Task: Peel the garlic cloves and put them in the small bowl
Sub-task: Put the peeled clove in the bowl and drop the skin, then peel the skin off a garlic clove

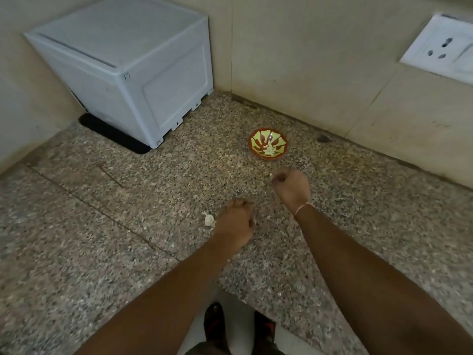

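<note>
A small red bowl (268,146) with a green and yellow pattern stands on the speckled granite counter (128,226) near the back wall, with pale garlic pieces inside. My right hand (291,188) hovers just in front of the bowl, fingers curled, pinching a small white bit at its fingertips. My left hand (235,221) is lower and to the left, fingers curled downward onto the counter; what it holds is hidden. A white garlic piece (208,220) with a stalk lies on the counter just left of my left hand.
A white plastic box (122,65) sits in the back left corner on a dark mat. A wall socket (442,47) is on the right wall. A dark speck (323,138) lies by the wall. The counter's front edge runs near my feet.
</note>
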